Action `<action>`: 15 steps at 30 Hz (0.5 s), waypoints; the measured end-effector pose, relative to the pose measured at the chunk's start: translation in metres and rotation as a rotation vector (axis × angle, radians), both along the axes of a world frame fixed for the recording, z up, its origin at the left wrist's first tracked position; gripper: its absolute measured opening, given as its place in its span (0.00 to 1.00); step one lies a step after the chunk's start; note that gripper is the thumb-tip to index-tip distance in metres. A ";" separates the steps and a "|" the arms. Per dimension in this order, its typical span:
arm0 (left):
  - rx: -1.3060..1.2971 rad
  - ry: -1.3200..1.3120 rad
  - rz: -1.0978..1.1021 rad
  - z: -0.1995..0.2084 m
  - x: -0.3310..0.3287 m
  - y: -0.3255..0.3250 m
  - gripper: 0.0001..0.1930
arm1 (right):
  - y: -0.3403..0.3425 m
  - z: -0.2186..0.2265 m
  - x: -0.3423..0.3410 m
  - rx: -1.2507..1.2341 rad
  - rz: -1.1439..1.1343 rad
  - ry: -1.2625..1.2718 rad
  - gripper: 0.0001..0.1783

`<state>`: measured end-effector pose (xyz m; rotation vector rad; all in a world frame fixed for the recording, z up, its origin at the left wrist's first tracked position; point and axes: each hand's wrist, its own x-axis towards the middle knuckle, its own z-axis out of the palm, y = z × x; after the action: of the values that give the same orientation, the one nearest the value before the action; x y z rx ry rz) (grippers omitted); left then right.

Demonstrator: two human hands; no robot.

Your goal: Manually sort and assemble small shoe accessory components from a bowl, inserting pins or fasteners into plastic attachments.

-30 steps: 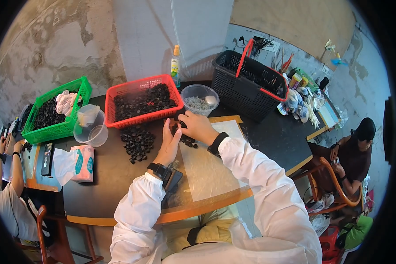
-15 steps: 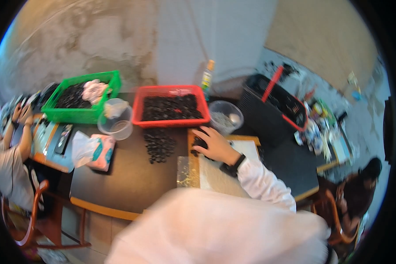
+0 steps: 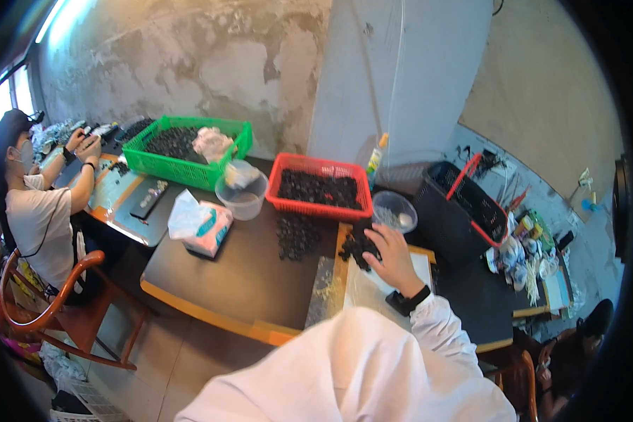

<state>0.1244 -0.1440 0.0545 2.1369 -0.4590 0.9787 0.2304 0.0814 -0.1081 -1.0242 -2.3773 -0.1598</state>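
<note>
My right hand (image 3: 394, 259), with a dark wristband and a white sleeve, reaches in from the lower right. Its fingers are spread, thumb apart, at the edge of a small cluster of black pieces (image 3: 355, 247); their exact kind is too small to tell. The cluster lies across the far left corner of a pale, wood-edged board (image 3: 362, 287). A second loose heap of black pieces (image 3: 297, 238) is on the dark table just left of it. White cloth of my clothing fills the lower middle, and my left hand does not show.
A red basket (image 3: 319, 210) and a green basket (image 3: 172, 176) hold black pieces. Between them stands a clear tub (image 3: 245, 204), with a tissue pack (image 3: 209, 235) nearer. Another clear tub (image 3: 394, 212) and a black red-handled basket (image 3: 449, 218) are at right. One person sits left, another lower right.
My view has swung left, bringing more of the person at the left into sight. More of the black cluster shows beside my right hand, whose fingers remain spread.
</note>
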 end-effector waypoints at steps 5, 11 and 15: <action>-0.102 -0.008 -0.204 0.001 0.016 -0.037 0.13 | -0.043 0.049 0.018 0.078 0.041 0.035 0.23; -0.094 -0.029 -0.408 0.013 0.027 -0.061 0.14 | -0.103 0.055 0.073 0.070 -0.121 0.030 0.13; -0.040 -0.007 -0.503 0.017 0.023 -0.065 0.14 | -0.139 0.042 0.097 0.013 -0.274 0.114 0.09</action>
<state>0.1471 -0.2092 0.0712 1.8469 -0.9178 0.6983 0.3274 -0.0580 -0.0665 -1.3141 -2.1249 -0.2099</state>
